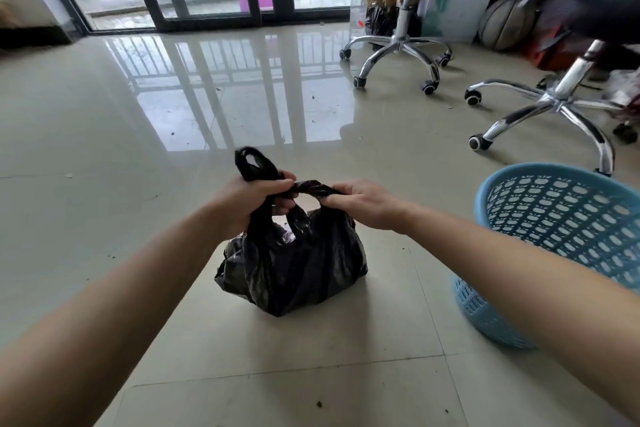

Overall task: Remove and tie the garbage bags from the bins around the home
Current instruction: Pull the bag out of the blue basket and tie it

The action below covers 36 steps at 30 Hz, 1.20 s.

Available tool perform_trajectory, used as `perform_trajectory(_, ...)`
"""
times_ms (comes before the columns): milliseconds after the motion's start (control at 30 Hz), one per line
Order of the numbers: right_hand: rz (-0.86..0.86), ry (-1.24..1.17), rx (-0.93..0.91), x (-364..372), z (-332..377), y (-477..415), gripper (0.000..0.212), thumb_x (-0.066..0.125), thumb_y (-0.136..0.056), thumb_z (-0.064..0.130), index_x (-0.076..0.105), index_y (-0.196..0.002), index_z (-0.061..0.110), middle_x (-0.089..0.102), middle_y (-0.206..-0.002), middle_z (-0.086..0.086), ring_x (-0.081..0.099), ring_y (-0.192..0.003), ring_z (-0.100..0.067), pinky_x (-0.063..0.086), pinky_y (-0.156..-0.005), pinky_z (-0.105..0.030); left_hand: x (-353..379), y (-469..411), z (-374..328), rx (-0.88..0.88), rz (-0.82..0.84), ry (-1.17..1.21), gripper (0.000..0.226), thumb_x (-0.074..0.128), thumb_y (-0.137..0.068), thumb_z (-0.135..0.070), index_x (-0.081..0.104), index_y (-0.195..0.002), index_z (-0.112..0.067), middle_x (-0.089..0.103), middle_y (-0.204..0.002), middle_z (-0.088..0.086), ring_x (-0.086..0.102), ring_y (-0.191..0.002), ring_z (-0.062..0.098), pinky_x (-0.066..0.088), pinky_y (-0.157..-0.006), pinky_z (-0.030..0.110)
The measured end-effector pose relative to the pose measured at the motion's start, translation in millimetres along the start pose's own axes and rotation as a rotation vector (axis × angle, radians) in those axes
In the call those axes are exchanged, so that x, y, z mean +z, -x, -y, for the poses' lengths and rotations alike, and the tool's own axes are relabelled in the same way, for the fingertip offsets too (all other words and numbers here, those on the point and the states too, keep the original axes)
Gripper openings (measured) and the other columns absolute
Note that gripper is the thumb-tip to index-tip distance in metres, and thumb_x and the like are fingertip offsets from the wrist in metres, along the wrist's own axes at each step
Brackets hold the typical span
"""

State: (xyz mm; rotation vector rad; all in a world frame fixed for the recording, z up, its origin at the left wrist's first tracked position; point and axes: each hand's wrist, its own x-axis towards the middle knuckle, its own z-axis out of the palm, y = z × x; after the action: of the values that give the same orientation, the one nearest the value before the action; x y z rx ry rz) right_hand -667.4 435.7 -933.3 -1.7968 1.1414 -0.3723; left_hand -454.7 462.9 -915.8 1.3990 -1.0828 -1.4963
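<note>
No text, brand, number or sign is showing clearly enough to read. The bottle (358,7) in the upper right of the frame is carrying a small red mark, but it is too blurred to make out.

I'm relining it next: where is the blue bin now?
Head view, right side: the blue bin stands on the floor right of the black garbage bag, near the closer office chair's chrome base.
</note>
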Motion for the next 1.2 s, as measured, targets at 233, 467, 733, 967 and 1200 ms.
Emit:
perform_trajectory(233, 0.063, -0.079, 0.084, 2, -11, -3, 0.031, 0.058, -0.091, 0.039, 0.070, -0.098, 0.011, 0.063, -0.090, 0.002, 0.058, -0.088, -0.015, 0.046, -0.087, -0.037, 5, -11, 8, 0.136, -0.237, 0.298, 0.008, 0.060, -0.095, 0.004, 0.066, -0.098, 0.000, 0.068, -0.103, 0.017, 0.068, -0.100, 0.028, 0.055, -0.099, 0.038)
perform_trajectory(467, 0.199, -0.387, 0.132, -5, -9, 5, 0.038, 0.046, -0.096, 0.053, 0.068, -0.111, 0.026, 0.067, -0.108, 0.001, 0.058, -0.100, -0.013, 0.040, -0.099, -0.036, 4, -6, 4, 0.125, -0.026, 0.529, 0.015, 0.048, -0.104, -0.008, 0.060, -0.109, -0.001, 0.073, -0.096, 0.013, 0.071, -0.097, 0.028, 0.056, -0.098, 0.044)
perform_trajectory(733, -0.297, -0.720, 0.023, 4, 2, -18, 0.030, 0.049, -0.102, 0.042, 0.070, -0.106, 0.020, 0.072, -0.109, -0.008, 0.068, -0.094, -0.017, 0.056, -0.067, -0.026, 6, -7, 3, 0.099, 0.073, 0.492, 0.027, 0.042, -0.107, -0.031, 0.064, -0.110, -0.016, 0.072, -0.109, 0.008, 0.068, -0.108, 0.023, 0.054, -0.091, 0.041)
perform_trajectory(967, -0.751, -0.526, 0.324, -33, -31, -20, 0.028, 0.048, -0.103, 0.035, 0.062, -0.086, 0.018, 0.065, -0.079, -0.002, 0.064, -0.068, -0.015, 0.042, -0.054, -0.027, -7, -17, 21, -0.057, -0.432, 0.435, 0.030, 0.044, -0.103, -0.014, 0.050, -0.074, -0.017, 0.068, -0.104, 0.009, 0.062, -0.096, 0.021, 0.055, -0.066, 0.035)
perform_trajectory(1200, -0.789, -0.522, 0.204, -41, -36, -17, 0.031, 0.043, -0.103, 0.041, 0.062, -0.096, 0.016, 0.069, -0.085, -0.006, 0.071, -0.064, -0.018, 0.056, -0.063, -0.031, -26, -17, 34, -0.143, -0.477, 0.385, 0.035, 0.031, -0.110, -0.038, 0.050, -0.096, -0.012, 0.068, -0.099, 0.019, 0.072, -0.077, 0.028, 0.055, -0.059, 0.034)
